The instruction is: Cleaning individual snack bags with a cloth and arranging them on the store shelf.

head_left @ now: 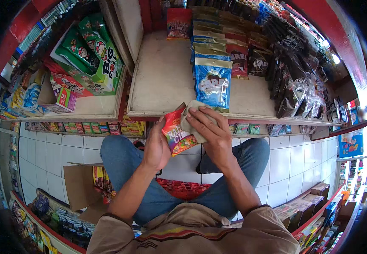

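Note:
My left hand (pixel 156 146) grips the left side of a red candy pouch (pixel 180 139) printed with small coloured candies. A greyish cloth (pixel 199 135) lies bunched under the fingers of my right hand (pixel 213 131), pressed against the pouch's right side. Both hands are just in front of the shelf's front edge, above my bent knees. Behind them a blue candy pouch (pixel 213 84) heads a row of similar pouches on the shelf (pixel 163 73). A red pouch (pixel 179 23) like the held one stands at the back left.
Dark plastic-wrapped packs (pixel 291 76) crowd the shelf's right. Green snack packs in a box (pixel 102 76) fill the left bay, beyond a wooden divider (pixel 123 35). Small sachets (pixel 85 127) line a lower shelf. An open cardboard box (pixel 80 185) sits on the tiled floor, left of my legs.

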`<state>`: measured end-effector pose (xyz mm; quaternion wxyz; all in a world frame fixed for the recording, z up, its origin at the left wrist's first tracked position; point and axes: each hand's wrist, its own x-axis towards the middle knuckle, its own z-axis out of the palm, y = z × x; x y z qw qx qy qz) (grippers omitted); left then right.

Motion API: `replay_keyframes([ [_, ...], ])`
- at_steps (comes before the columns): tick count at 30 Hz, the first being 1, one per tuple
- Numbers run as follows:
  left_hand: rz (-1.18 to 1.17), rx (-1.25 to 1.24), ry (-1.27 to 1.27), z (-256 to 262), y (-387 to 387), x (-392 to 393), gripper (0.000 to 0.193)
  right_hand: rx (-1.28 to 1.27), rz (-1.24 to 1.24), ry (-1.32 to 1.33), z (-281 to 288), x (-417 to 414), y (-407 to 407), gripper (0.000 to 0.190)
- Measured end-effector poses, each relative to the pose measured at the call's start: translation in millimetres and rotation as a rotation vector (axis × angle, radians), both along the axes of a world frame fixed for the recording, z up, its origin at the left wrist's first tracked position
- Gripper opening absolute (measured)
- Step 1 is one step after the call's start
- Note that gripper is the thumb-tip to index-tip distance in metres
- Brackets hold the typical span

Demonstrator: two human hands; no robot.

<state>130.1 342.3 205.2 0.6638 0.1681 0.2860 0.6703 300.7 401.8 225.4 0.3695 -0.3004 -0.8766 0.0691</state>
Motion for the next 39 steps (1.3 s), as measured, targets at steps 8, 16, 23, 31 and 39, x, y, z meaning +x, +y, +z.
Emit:
replay_keyframes([
  [8, -0.056, 0.033, 0.03, 10.0, 0.5, -4.1, 0.057, -0.046, -0.044, 0.134, 1.5, 18.4, 13.1, 0.053],
  [16, -0.071, -0.15, 0.064, -3.1, -10.8, 11.3, 0.057, -0.173, 0.013, 0.043, 5.8, -25.5, -26.8, 0.082],
  [23, -0.081, -0.132, -0.037, 1.9, -10.8, 7.4, 0.057, -0.15, 0.038, -0.083, -1.4, -33.0, -32.8, 0.089],
  [31, -0.121, 0.122, -0.097, 22.0, 7.2, -5.4, 0.056, -0.149, 0.209, -0.058, 2.9, -24.3, -38.8, 0.069],
  [39, -0.101, 0.119, -0.093, 15.4, 8.3, -16.3, 0.061, -0.103, 0.366, -0.111, 5.3, -14.8, -24.8, 0.065],
])
